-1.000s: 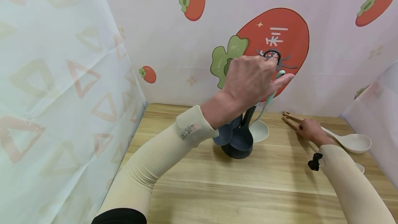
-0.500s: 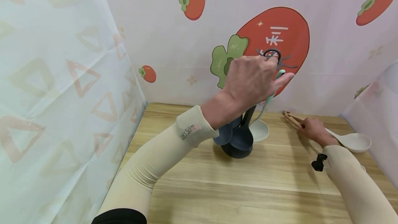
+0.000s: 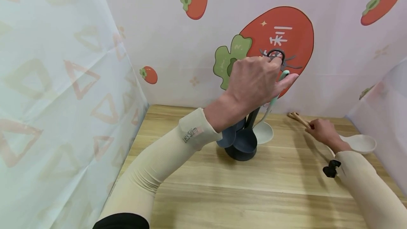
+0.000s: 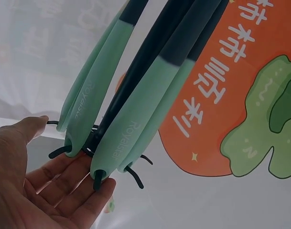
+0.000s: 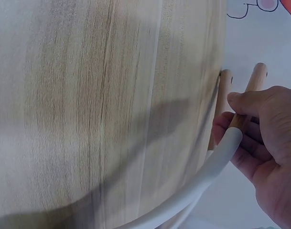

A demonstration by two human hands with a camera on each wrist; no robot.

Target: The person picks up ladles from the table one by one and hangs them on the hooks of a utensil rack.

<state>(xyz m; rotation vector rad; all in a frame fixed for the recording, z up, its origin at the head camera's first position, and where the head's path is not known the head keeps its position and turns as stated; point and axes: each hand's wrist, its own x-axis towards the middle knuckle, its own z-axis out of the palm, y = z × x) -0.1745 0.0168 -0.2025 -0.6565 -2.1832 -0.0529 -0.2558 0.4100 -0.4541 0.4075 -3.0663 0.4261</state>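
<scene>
My left hand (image 3: 254, 77) reaches over the top of a dark utensil stand (image 3: 240, 154), its fingers at the black top ring (image 3: 277, 50). In the left wrist view, the left fingers (image 4: 64, 183) lie behind the hooks while the thumb sits beside one hook tip. Several mint-green handles (image 4: 128, 129) hang from those hooks. Out to the right, my right hand (image 3: 323, 131) grips the wooden handle (image 5: 250, 95) of a white-stemmed utensil (image 5: 198, 181) between thumb and fingers. A second wooden handle (image 5: 224, 86) lies beside it. The held utensil's head is out of the right wrist view.
Dark ladles (image 3: 245, 140) and a white ladle (image 3: 263, 133) hang around the stand. A white spoon bowl (image 3: 359, 143) lies past my right hand near the side wall. The wooden table (image 3: 222, 193) meets a patterned back wall (image 3: 178, 45).
My right hand has shifted slightly right and gripped one wooden handle, whose end has risen to overlap the other in the head view. My left hand keeps its place on the stand.
</scene>
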